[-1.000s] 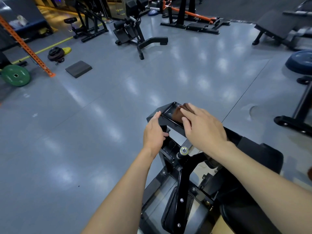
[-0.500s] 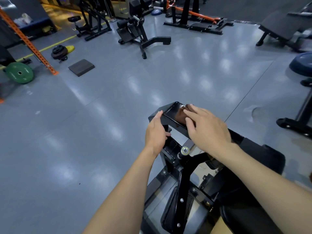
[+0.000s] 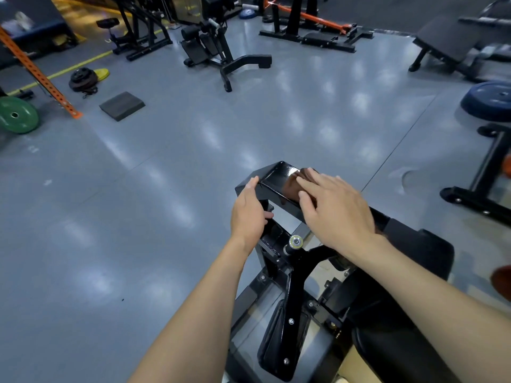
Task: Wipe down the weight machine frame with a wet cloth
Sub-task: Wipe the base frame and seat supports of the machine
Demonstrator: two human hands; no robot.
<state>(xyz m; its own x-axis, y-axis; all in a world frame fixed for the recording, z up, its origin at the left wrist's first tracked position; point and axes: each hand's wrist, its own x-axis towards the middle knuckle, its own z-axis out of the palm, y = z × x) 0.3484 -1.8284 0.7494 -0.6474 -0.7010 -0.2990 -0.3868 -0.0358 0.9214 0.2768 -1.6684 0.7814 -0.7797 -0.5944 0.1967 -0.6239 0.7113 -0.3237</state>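
- Weight machine frame (image 3: 279,186): black, glossy steel, directly below the camera. Its top crosspiece is the part being worked.
- Right hand (image 3: 336,210) lies flat on the top of the crosspiece, fingers (image 3: 307,185) straight and spread, pressing down on a dark brown cloth (image 3: 294,185). Only a strip of cloth shows ahead of the fingertips; the rest is hidden under the palm. Nothing is curled or pinched.
- Left hand (image 3: 249,211) rests against the left end of the same crosspiece, fingers nearly straight along the outer face, thumb tucked in toward the upright. Reads as steadying, not gripping; it holds no cloth.
- Whether the cloth is wet cannot be told. The bare stretch of crosspiece left of the cloth shines, but that could be paint gloss as easily as moisture.
- Progress, as a judgement: early to middle. The wipe is on the top crosspiece only.
- Left to do, by the look of it: the central upright (image 3: 294,286) with its bolts, the chrome-capped pin (image 3: 295,241), the lower plates and the base near the floor (image 3: 138,217). None shows streaks or wet marks clearly.
- Black seat pad (image 3: 420,244) sits just right of the frame, under the right forearm; not part of the frame wipe.
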